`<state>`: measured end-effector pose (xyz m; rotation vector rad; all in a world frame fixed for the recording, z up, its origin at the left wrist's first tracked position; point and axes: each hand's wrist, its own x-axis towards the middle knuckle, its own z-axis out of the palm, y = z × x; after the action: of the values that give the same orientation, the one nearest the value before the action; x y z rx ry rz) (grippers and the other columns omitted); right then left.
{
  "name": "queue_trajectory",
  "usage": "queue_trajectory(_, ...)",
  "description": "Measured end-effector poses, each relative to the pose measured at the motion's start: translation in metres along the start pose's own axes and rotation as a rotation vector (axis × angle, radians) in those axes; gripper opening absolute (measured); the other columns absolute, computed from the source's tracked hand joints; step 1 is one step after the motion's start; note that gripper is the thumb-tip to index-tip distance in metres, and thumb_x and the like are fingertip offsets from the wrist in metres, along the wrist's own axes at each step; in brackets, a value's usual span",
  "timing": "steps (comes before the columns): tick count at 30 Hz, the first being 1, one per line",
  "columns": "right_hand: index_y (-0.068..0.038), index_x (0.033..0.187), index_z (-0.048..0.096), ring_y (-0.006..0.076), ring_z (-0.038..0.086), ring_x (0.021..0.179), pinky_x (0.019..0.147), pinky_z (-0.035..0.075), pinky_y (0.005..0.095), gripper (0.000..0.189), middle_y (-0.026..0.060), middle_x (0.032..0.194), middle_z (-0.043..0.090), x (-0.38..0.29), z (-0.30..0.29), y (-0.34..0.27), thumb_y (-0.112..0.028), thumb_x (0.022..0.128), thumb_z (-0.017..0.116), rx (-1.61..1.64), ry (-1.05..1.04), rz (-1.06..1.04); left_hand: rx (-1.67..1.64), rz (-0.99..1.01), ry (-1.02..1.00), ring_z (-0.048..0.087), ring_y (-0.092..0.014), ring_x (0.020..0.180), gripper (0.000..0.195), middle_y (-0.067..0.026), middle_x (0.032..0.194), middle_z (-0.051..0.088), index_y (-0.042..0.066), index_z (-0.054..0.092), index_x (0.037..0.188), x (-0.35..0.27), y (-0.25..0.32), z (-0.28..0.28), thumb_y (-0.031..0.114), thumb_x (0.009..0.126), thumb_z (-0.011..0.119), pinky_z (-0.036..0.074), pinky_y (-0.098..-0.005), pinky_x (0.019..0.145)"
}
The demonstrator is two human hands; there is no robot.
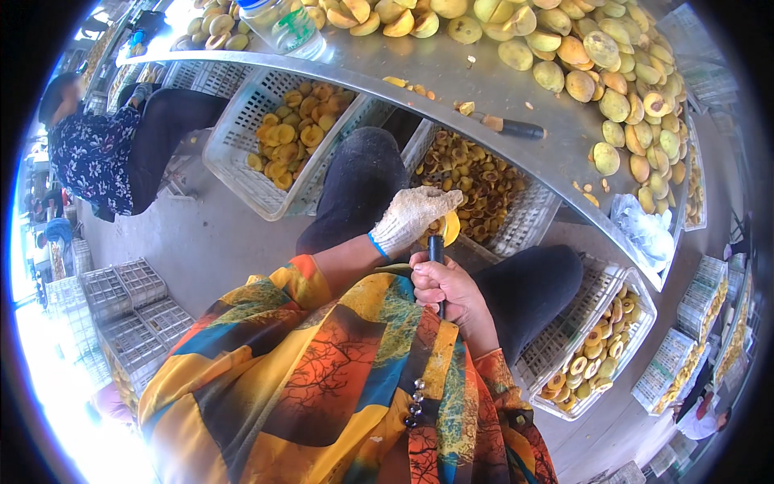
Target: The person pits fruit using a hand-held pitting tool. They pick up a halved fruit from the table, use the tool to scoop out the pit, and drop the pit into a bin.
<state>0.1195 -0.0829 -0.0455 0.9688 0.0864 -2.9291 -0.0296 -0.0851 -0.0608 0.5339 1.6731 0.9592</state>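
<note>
My left hand, in a dirty white knit glove with a blue cuff edge, holds a yellow piece of halved stone fruit between my knees. My bare right hand is closed around the black handle of a hand tool. The tool's upper end meets the fruit beside the glove, and its working tip is hidden. Beneath my hands, a white plastic crate holds many small brownish fruit pieces or pits.
A metal table bears heaped fruit halves, a black-handled knife, a plastic bottle and a clear plastic bag. Fruit-filled crates stand left and right. A seated person is at left, near stacked crates.
</note>
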Motion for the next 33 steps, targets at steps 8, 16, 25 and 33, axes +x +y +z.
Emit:
queue_trajectory(8,-0.007,0.09,0.049,0.0044,0.035,0.039,0.036,0.032,0.0233,0.006,-0.0028,0.058,0.039,0.006,0.012,-0.007,-0.004,0.085,0.052,-0.204,0.172,-0.068,-0.758,-0.209,-0.262,0.061,-0.018,0.077,0.036,-0.0071,0.088,0.062,0.005,0.06,0.102,0.012,-0.001,-0.004,0.034,0.082,0.066,0.05,-0.0285,0.065)
queue_trajectory(16,0.002,0.088,0.049,0.0325,0.059,0.056,0.053,0.048,0.0427,0.017,0.0179,0.06,0.056,0.029,0.0,-0.004,-0.009,0.078,0.057,-1.281,0.578,-0.628,-0.758,-0.054,-0.118,0.061,-0.019,0.076,0.027,-0.0085,0.086,0.061,0.001,0.059,0.099,0.015,0.014,-0.001,0.023,0.084,0.064,0.051,-0.0286,0.065)
queue_trajectory(25,0.002,0.098,0.047,0.0422,0.059,0.071,0.066,0.048,0.0477,0.03,0.0256,0.072,0.06,0.024,0.004,-0.014,-0.012,0.075,0.061,-1.57,0.723,-0.7,-0.892,-0.037,-0.085,0.062,-0.019,0.076,0.025,-0.009,0.084,0.062,0.004,0.059,0.095,0.024,0.009,0.0,0.025,0.084,0.064,0.052,-0.0289,0.065)
queue_trajectory(33,-0.004,0.092,0.048,0.0349,0.062,0.065,0.062,0.051,0.0431,0.022,0.0158,0.066,0.06,0.016,0.006,-0.018,-0.012,0.075,0.06,-1.929,0.948,-0.64,-0.877,-0.057,-0.289,0.062,-0.02,0.083,0.027,-0.0081,0.091,0.061,0.004,0.058,0.099,0.022,0.013,-0.007,0.028,0.087,0.06,0.052,-0.0296,0.071)
